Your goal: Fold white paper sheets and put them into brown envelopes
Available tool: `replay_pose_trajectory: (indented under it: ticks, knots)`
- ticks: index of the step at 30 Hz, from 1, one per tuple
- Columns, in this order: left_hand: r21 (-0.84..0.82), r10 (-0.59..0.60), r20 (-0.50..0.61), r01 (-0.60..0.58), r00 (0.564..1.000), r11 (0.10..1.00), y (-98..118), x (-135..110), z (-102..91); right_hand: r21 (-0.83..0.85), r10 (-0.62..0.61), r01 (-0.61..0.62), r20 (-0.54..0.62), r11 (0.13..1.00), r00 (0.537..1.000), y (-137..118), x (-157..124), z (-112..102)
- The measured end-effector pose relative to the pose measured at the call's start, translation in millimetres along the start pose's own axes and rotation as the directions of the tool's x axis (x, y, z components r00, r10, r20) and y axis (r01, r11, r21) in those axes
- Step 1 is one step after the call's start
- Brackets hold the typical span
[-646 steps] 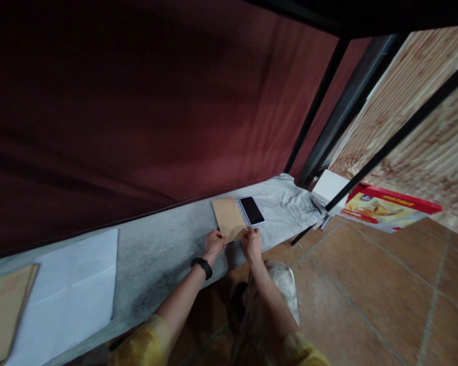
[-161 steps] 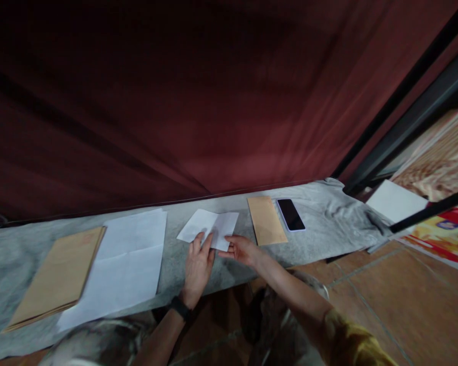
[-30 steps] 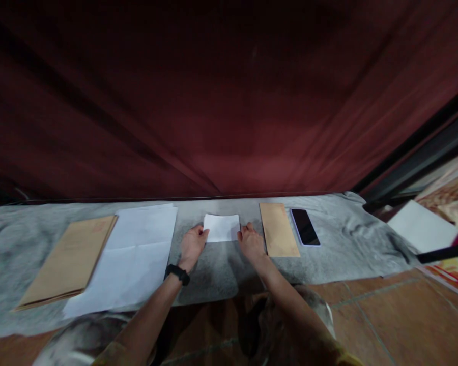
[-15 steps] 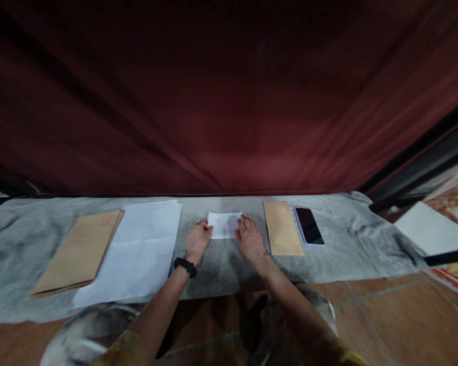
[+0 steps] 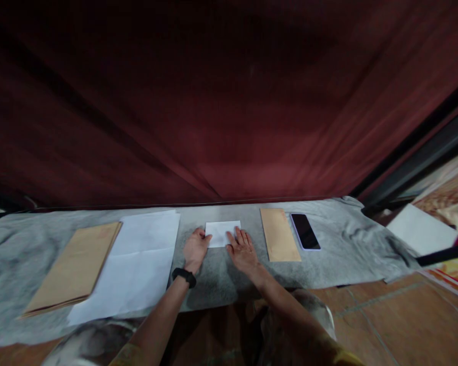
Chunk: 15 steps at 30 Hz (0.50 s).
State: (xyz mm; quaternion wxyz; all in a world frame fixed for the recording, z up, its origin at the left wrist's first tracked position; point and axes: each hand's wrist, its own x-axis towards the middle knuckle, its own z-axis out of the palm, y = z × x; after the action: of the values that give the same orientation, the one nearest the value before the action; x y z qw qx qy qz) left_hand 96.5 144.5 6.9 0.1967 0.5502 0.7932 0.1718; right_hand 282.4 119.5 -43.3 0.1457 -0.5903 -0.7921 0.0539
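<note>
A small folded sheet of white paper (image 5: 218,231) lies flat on the grey cloth in front of me. My left hand (image 5: 196,249) pinches its left edge, the thumb on top and the fingers curled. My right hand (image 5: 243,250) lies over the lower right part of the paper, fingers stretched out and pressing on it. To the right of that hand is a brown envelope (image 5: 280,235). Left of my left hand lie large white sheets of paper (image 5: 133,269), with a crease across the top one.
A stack of brown envelopes (image 5: 74,264) overlaps the white sheets at the left. A phone (image 5: 306,232) lies right of the single envelope. Grey cloth (image 5: 347,249) covers the low surface; a dark red curtain (image 5: 229,127) hangs behind it. Tiled floor (image 5: 362,310) shows in front.
My right hand has slid left and down over the paper, its fingers now flat on it. The paper's raised top edge now lies flatter. The view has tilted up slightly.
</note>
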Motion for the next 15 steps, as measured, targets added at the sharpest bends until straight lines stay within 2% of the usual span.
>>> replay_pose_trajectory:
  ticks: [7,10,12,15]
  knots:
    - [0.063,0.020,-0.062,-0.016,0.998,0.998,2.2,-12.6,2.8,-0.012,0.006,-0.007,-0.034,1.000,0.999,-0.3,-3.4,5.9]
    - [0.064,0.082,-0.130,-0.074,0.988,0.995,-1.1,-15.9,6.6,-0.019,0.008,-0.009,-0.025,1.000,1.000,-0.1,-3.7,5.8]
    - [0.076,0.203,-0.217,-0.191,0.955,0.979,-3.8,-17.0,11.8,-0.021,0.011,-0.011,-0.015,1.000,1.000,-0.4,-3.6,4.4]
    - [0.132,0.459,-0.270,-0.439,0.846,0.888,-4.7,-18.8,24.4,-0.012,0.013,-0.013,0.006,1.000,1.000,-1.1,-2.9,0.6]
